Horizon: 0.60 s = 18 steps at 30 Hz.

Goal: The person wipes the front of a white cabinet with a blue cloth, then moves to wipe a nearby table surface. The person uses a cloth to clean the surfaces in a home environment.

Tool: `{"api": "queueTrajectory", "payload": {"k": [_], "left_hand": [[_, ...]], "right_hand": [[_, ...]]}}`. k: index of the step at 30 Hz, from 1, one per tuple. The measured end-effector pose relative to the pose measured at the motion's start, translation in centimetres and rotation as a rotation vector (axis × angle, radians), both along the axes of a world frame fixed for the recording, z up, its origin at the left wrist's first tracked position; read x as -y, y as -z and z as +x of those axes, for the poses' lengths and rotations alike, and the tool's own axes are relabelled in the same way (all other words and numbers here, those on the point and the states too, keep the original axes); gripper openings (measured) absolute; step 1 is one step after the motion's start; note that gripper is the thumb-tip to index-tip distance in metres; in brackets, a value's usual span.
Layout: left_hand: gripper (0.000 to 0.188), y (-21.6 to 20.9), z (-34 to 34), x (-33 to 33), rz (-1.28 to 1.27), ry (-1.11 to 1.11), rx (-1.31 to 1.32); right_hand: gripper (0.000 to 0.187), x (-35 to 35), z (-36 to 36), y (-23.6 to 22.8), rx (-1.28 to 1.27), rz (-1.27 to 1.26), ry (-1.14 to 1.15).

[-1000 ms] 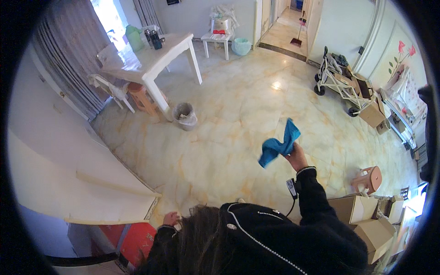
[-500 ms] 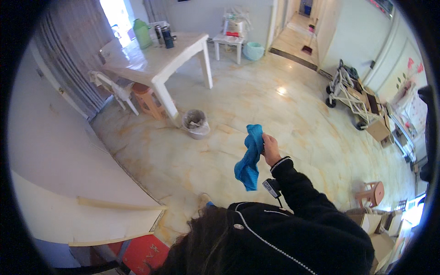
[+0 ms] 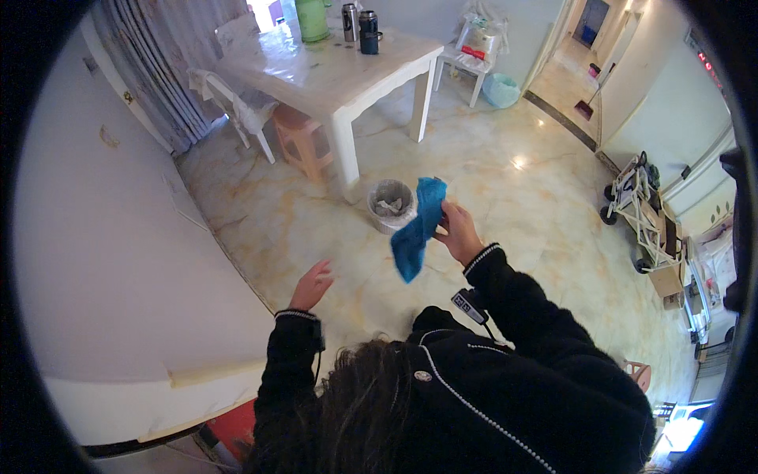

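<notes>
A blue cloth (image 3: 418,231) hangs from my right hand (image 3: 461,234), its upper part pinched between thumb and fingers. The cloth dangles loosely over the floor, beside a small waste bin (image 3: 388,207) with a clear liner and crumpled paper inside. My left hand (image 3: 313,286) is held out in front of me at the left, apart from the cloth, with its fingers stretched out and nothing in them. Both forearms are in black sleeves with a beaded cuff.
A white table (image 3: 332,79) with a green jug (image 3: 313,20) and dark flasks (image 3: 369,33) stands ahead. Under its left side is an orange-brown stool (image 3: 302,144). A folded cart (image 3: 643,213) with cardboard lies at the right, and a white wall (image 3: 118,253) runs along the left.
I have moved closer to the table and bin. My left hand has come into view, and the cloth has come up next to the bin, still in my right hand.
</notes>
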State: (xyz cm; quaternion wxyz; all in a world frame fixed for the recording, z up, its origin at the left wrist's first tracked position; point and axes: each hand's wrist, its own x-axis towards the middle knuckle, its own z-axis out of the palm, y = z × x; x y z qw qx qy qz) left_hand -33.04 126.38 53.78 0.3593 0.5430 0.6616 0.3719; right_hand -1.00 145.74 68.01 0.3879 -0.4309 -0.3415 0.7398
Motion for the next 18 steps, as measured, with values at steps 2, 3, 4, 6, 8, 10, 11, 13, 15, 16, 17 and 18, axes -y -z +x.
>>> {"api": "queueTrajectory", "payload": {"k": [2, 3, 4, 6, 8, 10, 11, 13, 15, 16, 17, 18], "left_hand": [[0.067, -4.7, 2.6, -5.9, -0.002, 0.1, 0.188], [0.076, -6.4, 3.7, -8.6, 0.038, 0.181, 0.201], [0.076, -7.6, 4.7, -11.1, -0.035, 0.174, 0.262], [0.074, -9.4, 4.9, -15.7, -0.109, 0.191, 0.441], [0.064, -10.2, 4.3, -18.7, -0.121, 0.114, 0.635], [0.057, -10.3, 2.8, -21.0, -0.082, 0.052, 0.602], [0.054, -10.0, 2.2, -22.1, -0.048, 0.025, 0.603], [0.043, -9.4, 1.5, -23.7, -0.068, -0.017, 0.583], [0.039, -9.1, 0.2, -25.9, -0.062, -0.092, 0.547], [0.041, -9.1, -0.3, -26.8, -0.031, -0.137, 0.595], [0.043, -9.2, -1.0, -27.7, -0.023, -0.206, 0.626], [0.046, -9.4, -1.7, -28.5, -0.012, -0.273, 0.655]], "right_hand": [[0.022, -2.8, -3.5, -0.7, -0.117, -0.024, -0.068], [0.022, -4.1, -5.3, -0.7, -0.192, -0.019, -0.119], [0.021, -5.1, -7.1, -0.5, -0.305, 0.002, -0.19], [0.023, -7.2, -10.5, 0.2, -0.34, -0.005, -0.278], [0.024, -9.9, -12.9, 0.5, -0.384, -0.017, -0.369], [0.024, -11.8, -14.5, 0.8, -0.389, -0.094, -0.431], [0.025, -12.9, -14.9, 1.0, -0.366, -0.095, -0.481], [0.025, -15.0, -15.1, 1.2, -0.32, -0.083, -0.6], [0.031, -18.2, -16.2, 1.7, -0.225, -0.048, -0.65], [0.031, -19.5, -16.7, 1.9, -0.186, -0.025, -0.639], [0.031, -20.6, -17.3, 2.2, -0.148, -0.001, -0.626], [0.032, -21.7, -17.7, 2.5, -0.107, -0.017, -0.618]]}}
